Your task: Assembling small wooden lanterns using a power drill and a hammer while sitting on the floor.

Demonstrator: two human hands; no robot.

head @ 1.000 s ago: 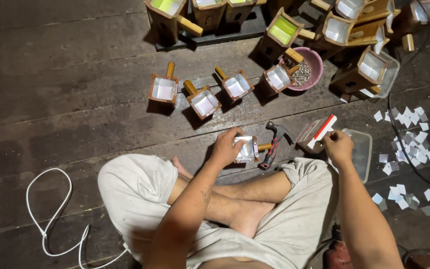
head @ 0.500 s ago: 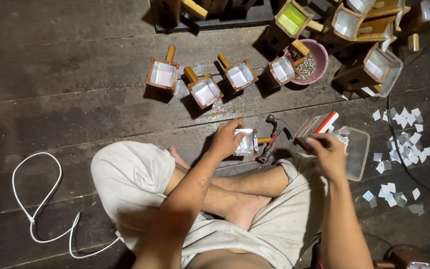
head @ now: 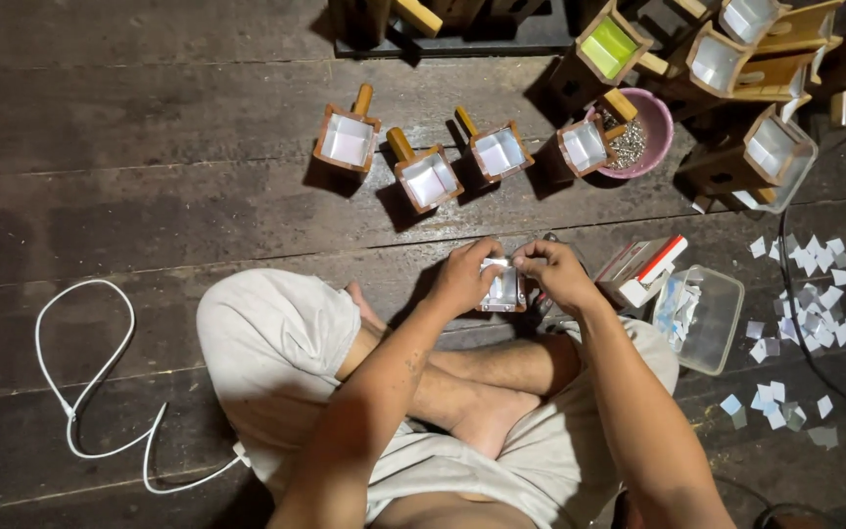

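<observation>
I sit cross-legged on a dark wooden floor. My left hand (head: 462, 277) and my right hand (head: 552, 274) meet over a small wooden box with a shiny white lining (head: 501, 290), held just above my knees. The left hand grips its left side. The right hand's fingers pinch its upper right edge. Beyond my hands stands a row of several similar small wooden boxes with stub handles (head: 427, 177).
A pink bowl of small metal bits (head: 656, 132) sits at the back right among larger wooden boxes (head: 748, 61). A clear plastic tub (head: 701, 319) and a white-and-red carton (head: 644, 270) lie at my right. White squares (head: 807, 294) litter the floor. A white cord (head: 80, 387) loops at left.
My right hand has left the carton and tub area and come left to the box that the left hand holds. Both hands now grip it.
</observation>
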